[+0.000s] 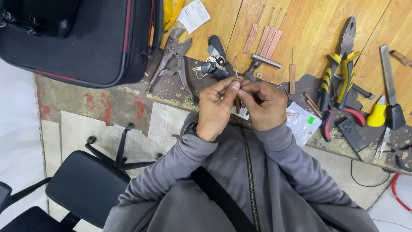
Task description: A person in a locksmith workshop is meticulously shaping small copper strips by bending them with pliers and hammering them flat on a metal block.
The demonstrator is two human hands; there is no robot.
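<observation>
Needle tool (237, 81) pinched by both hands above cluttered wooden workbench (309, 25).

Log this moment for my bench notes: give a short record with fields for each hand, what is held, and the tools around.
left hand: pinches the top of a thin tool with a slim metal tip
right hand: pinches the same tool from the other side
tool pose: upright, above the bench edge
bench: worn, paint flaking
behind hands: locking pliers, keys, copper strips
to the right: yellow-handled pliers, file
far left: black case
</observation>
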